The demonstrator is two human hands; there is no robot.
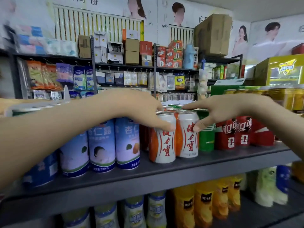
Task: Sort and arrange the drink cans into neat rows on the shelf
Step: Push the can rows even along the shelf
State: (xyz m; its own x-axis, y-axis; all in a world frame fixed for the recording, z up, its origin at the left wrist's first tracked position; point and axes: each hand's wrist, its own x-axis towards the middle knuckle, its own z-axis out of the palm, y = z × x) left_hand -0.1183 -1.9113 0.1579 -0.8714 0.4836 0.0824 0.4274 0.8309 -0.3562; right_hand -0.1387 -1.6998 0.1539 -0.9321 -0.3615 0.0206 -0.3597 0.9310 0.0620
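Two orange cans stand side by side, touching, near the front edge of the shelf (pixel 164 171). The left hand (pixel 131 107) grips the left orange can (pixel 162 145), with the thumb on its front face and the fingers hooked over the rim, their tips hidden behind. The right hand (pixel 230 109) grips the right orange can (pixel 187 142) likewise, thumb on the front and fingers (pixel 194 106) lying across the lid.

Both grips sit high, close to the rim, so a push or pull could tip a can rather than slide it, and a tipped can could roll off the near edge. Blue cans (pixel 102 145) stand just to the left and a green can (pixel 206 140) just to the right, with red cans (pixel 233 135) beyond. A sideways shove could knock them out of line. More can tops show behind, so pushing back may jam.
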